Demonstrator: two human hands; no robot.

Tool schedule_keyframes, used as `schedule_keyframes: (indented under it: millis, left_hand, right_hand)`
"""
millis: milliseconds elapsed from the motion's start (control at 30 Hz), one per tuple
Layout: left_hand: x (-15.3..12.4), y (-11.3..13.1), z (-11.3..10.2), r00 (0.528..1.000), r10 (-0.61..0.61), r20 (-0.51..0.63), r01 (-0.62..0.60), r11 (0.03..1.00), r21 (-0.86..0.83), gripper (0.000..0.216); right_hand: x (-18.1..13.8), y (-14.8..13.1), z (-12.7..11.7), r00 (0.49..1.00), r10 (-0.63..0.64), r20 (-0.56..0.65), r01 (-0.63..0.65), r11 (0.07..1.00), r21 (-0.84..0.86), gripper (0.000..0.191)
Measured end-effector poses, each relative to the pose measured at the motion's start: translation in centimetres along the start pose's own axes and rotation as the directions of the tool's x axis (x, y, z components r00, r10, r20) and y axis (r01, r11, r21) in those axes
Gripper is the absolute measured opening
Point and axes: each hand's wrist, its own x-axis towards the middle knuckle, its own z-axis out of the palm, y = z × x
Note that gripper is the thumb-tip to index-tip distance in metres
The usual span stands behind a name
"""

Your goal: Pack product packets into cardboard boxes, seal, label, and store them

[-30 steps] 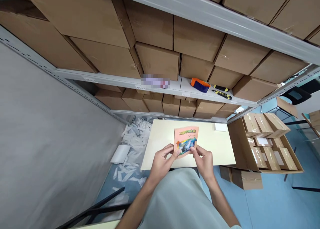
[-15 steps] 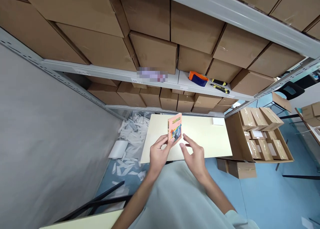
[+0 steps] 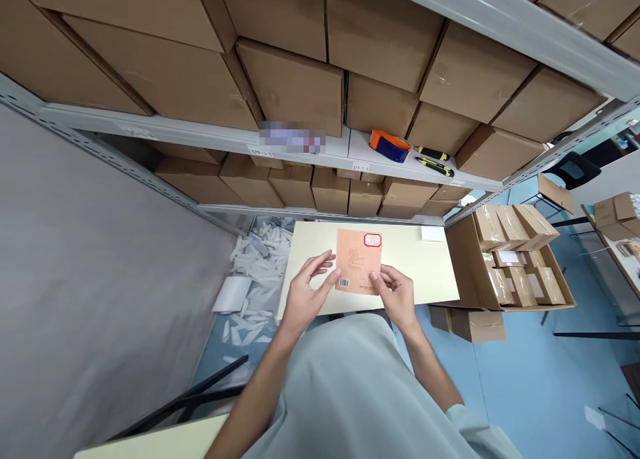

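A thin salmon-pink booklet [image 3: 357, 255] is upright above the pale table [image 3: 420, 272], its back cover facing me. Small printed text, a barcode at the lower left and a red-framed label at the upper right mark that cover. My right hand [image 3: 399, 299] grips the lower right edge, thumb on the cover and fingers behind. At the left edge is my left hand [image 3: 305, 299], its fingers stretched and apart; the thumb tip meets or nearly meets the booklet's lower left side.
Shelves of cardboard boxes [image 3: 295, 85] stand ahead. An orange-and-blue object [image 3: 390, 146] and two yellow-black cutters [image 3: 435, 166] lie on one shelf. A large carton [image 3: 463, 262] of taped boxes stands right. White scraps [image 3: 257, 262] lie left, beside the grey wall [image 3: 100, 279].
The booklet has turned from its illustrated front to its back cover. My right hand has taken hold of its right edge, while my left hand has loosened and opened.
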Motion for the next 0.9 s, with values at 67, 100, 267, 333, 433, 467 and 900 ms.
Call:
schedule_keyframes:
  millis: [67, 100, 267, 333, 433, 467, 900]
  left_hand:
    - [-0.1, 0.1, -0.2, 0.991, -0.103, 0.09, 0.108, 0.993, -0.047, 0.047]
    - [-0.2, 0.2, -0.2, 0.983, -0.134, 0.125, 0.141, 0.989, -0.049, 0.046]
    - [-1.3, 1.7, 0.4, 0.991, -0.112, 0.074, 0.11, 0.993, 0.031, 0.036]
    - [-1.5, 2.1, 0.6, 0.993, -0.098, 0.066, 0.096, 0.995, 0.031, 0.034]
    - [-1.5, 1.9, 0.7, 0.994, -0.088, 0.059, 0.088, 0.996, 0.011, 0.035]
    - [-1.5, 1.8, 0.8, 0.995, -0.086, 0.056, 0.086, 0.996, 0.004, 0.035]
    - [-2.8, 1.5, 3.2, 0.987, 0.133, -0.093, -0.125, 0.989, 0.081, 0.028]
  right_hand:
    - [-0.2, 0.1, -0.2, 1.0, 0.012, 0.01, -0.012, 0.999, 0.035, 0.051]
    - [-0.2, 0.2, -0.2, 1.0, 0.018, 0.006, -0.018, 0.999, 0.049, 0.051]
    - [-0.2, 1.1, 0.0, 0.998, 0.036, -0.055, -0.032, 0.997, 0.073, 0.056]
    - [-0.3, 1.3, 0.0, 0.998, 0.024, -0.066, -0.02, 0.998, 0.056, 0.055]
    - [-0.3, 1.6, -0.2, 0.998, 0.001, -0.055, 0.0, 1.0, 0.016, 0.054]
    - [-0.4, 1.6, -0.3, 0.998, -0.006, -0.055, 0.006, 1.0, -0.003, 0.053]
    - [-3.9, 0.5, 2.1, 0.983, -0.171, -0.067, 0.151, 0.96, -0.236, 0.044]
